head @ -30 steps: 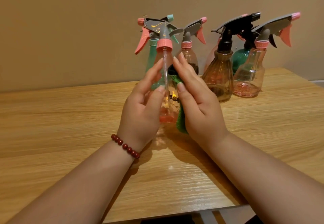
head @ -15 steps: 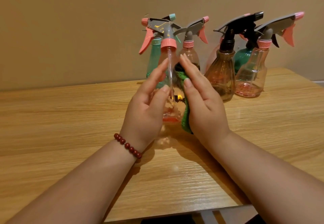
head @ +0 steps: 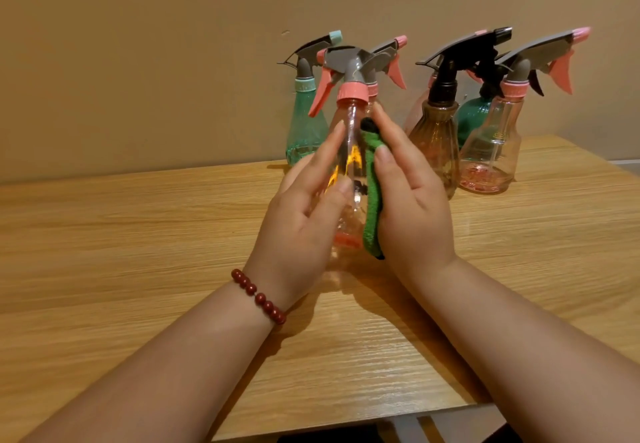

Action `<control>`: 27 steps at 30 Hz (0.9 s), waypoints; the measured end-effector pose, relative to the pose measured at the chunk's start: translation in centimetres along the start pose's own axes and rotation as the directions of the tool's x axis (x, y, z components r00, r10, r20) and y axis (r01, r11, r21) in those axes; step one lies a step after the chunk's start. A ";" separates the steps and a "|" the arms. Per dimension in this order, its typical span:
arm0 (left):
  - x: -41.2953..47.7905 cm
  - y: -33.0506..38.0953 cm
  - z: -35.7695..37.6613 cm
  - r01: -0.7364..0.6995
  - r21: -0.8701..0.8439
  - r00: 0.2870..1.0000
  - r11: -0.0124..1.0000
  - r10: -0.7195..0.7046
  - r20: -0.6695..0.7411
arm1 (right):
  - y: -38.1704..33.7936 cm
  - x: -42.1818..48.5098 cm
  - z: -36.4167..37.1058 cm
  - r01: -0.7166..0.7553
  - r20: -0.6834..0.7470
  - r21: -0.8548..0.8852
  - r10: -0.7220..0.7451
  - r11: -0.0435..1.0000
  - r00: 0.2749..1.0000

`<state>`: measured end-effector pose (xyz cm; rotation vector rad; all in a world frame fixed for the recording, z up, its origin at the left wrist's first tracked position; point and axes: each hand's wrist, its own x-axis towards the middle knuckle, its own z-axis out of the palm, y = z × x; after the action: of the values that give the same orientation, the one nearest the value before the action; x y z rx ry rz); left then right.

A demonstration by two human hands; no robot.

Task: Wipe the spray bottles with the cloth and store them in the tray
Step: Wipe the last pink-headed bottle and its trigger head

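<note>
Turned slightly, bottle sits between left hand and cloth under right hand.

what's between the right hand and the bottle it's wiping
Only the green cloth: the right hand holds it against the side of the clear pink-capped bottle, as wiping needs. The left hand grips the bottle directly. No tray is in view, so that path cannot be judged.

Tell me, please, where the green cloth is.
In the head view the green cloth is mid-frame, pressed by the right hand against the pink-capped bottle that the left hand holds.
</note>
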<state>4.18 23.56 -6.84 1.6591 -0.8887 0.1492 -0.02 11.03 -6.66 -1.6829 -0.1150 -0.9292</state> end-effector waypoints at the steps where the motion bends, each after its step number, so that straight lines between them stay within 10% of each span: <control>1: 0.0 0.0 0.0 0.002 -0.012 1.000 1.000 -0.002 -0.006 | 0.0 -0.1 0.2 0.037 0.014 -0.060 -0.036 0.998 0.999; 9: 0.7 0.3 -0.3 0.027 -0.321 0.963 0.947 -0.111 -0.246 | -0.3 -1.3 1.7 0.298 0.176 -0.242 -0.261 0.923 0.949; 17: 0.6 -0.6 0.7 0.002 -0.141 0.995 0.990 -0.016 -0.103 | 0.6 -0.5 1.4 0.172 -0.098 -0.225 -0.198 0.959 0.975; 22: 0.5 -0.3 0.5 -0.011 -0.210 0.990 0.978 -0.018 -0.138 | 0.2 -0.8 1.7 0.340 0.023 -0.292 -0.348 0.894 0.937; 27: 0.7 -0.3 0.4 -0.010 -0.212 0.994 0.977 -0.014 -0.108 | 0.6 -0.6 1.3 0.047 -0.139 -0.105 -0.062 0.993 0.988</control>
<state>4.72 22.93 -6.83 1.4390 -0.7921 0.1367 0.56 12.14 -7.53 -1.7074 -0.0182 -1.1096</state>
